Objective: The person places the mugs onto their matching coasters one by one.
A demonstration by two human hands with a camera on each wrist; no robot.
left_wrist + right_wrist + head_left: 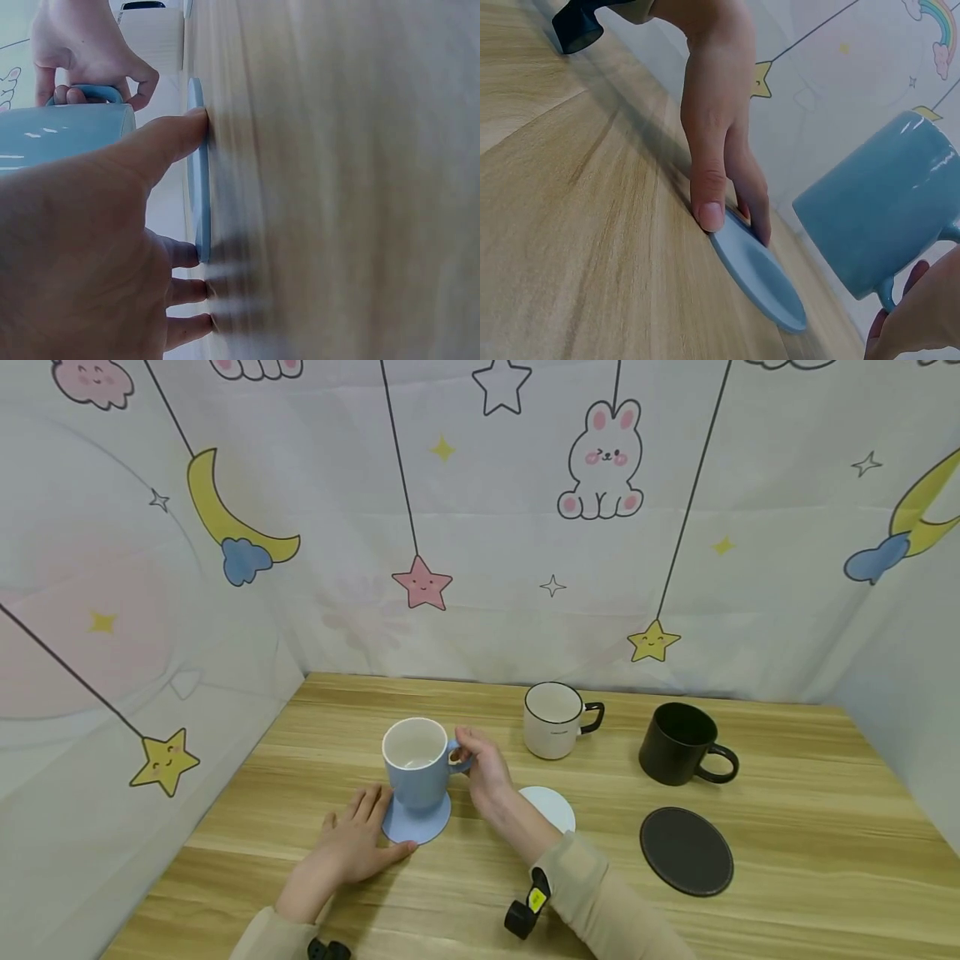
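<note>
A light blue mug [417,768] hangs just above a round blue coaster [417,827], and the right wrist view shows a gap between them. My right hand [487,768] grips the mug's handle, fingers curled through it. On the table my left hand [352,843] lies with its fingers spread and fairly straight. Its thumb [176,135] touches the coaster's near edge while the fingertips rest along the left edge. The coaster [761,277] lies flat on the wood.
A white mug with a black handle [551,727] stands behind my right hand. Farther right is a black mug [675,747], with a black round coaster [686,852] in front of it. A white coaster [551,806] lies partly under my right forearm. Printed curtains enclose the table.
</note>
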